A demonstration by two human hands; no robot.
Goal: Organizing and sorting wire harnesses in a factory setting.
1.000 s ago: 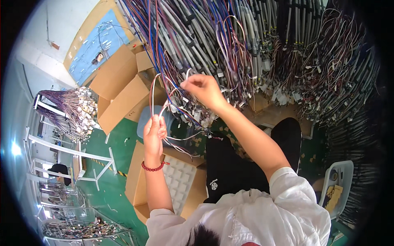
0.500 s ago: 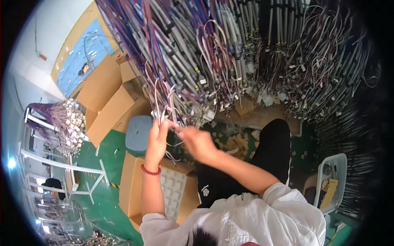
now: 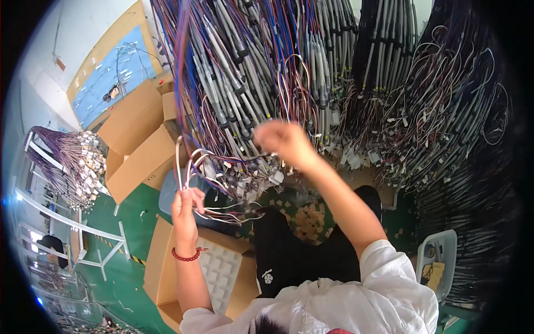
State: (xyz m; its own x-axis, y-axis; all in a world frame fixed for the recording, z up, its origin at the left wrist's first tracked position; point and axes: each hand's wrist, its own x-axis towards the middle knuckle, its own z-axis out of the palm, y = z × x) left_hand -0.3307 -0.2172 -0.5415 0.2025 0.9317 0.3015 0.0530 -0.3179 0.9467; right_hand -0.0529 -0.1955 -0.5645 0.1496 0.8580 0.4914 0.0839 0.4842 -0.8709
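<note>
My left hand [image 3: 187, 209] is closed around a bundle of thin wires [image 3: 178, 161], white, brown and dark. Above the fist the wires loop up toward a purple-blue strand, and their loose ends stick out to the right below it. My right hand [image 3: 285, 143] is raised, apart from the left, in front of the hanging wire harnesses [image 3: 239, 83]. Motion smears its fingers, so whether it holds anything cannot be made out. The harnesses are grey-sleeved with purple, blue and brown wires, and small white connectors hang at their lower ends.
Below my left forearm stands an open cardboard box [image 3: 158, 278] with a white moulded tray [image 3: 222, 273]. A larger open carton [image 3: 139, 161] and a blue-grey stool [image 3: 167, 192] are at left. A clear plastic bin [image 3: 449, 250] sits at right. Cardboard scraps [image 3: 311, 222] litter the green floor.
My right hand has moved up and right, away from the left hand. My left hand has come down and left, still gripping the wires. The view has shifted slightly.
</note>
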